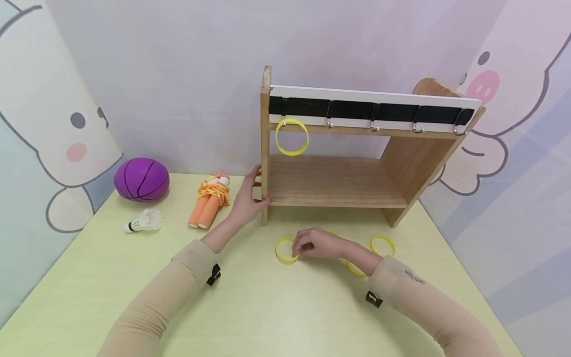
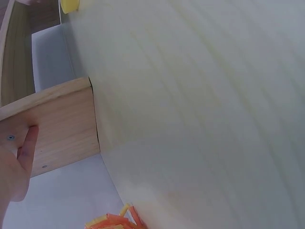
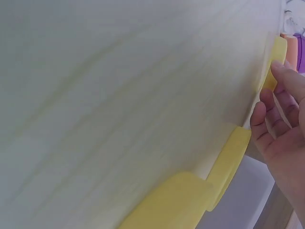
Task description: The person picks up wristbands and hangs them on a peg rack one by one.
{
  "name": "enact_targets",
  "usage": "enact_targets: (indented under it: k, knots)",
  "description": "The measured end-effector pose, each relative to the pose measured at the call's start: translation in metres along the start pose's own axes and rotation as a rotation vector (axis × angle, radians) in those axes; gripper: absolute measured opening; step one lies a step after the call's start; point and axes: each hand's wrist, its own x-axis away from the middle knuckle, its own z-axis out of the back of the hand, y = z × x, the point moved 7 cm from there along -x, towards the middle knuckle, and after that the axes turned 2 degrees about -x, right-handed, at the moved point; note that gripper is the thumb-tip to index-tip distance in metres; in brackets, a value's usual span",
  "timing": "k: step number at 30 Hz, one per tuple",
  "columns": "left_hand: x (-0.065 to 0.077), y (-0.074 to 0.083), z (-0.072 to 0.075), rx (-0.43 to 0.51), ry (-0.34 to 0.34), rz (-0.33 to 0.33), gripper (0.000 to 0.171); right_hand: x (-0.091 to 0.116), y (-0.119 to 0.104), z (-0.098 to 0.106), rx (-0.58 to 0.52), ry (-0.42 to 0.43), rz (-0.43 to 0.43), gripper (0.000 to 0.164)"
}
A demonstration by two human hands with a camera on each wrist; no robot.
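The left hand grips the rack at nine o'clock; brace firmly. The right hand pinches a yellow ring near four o'clock: lift gently, unbent.

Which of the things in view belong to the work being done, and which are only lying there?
Likely for the job:
thin, round yellow rings, one hanging up
light-brown wooden rack
small silver hooks

Apparently just lying about:
purple, black-lined ball
white feathered shuttlecock
skipping rope with orange handles
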Motion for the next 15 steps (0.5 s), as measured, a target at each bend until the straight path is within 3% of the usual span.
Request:
enact_targets:
  k: [8,15]
  knots:
    - [0.001,0.001,0.0,0.004,0.004,-0.002,0.091,0.004,-0.012,0.005,0.006,0.031,0.02,0.013]
    - [0.001,0.001,0.0,0.002,-0.001,0.009,0.092,0.007,-0.024,0.014,0.017,0.081,-0.031,0.017]
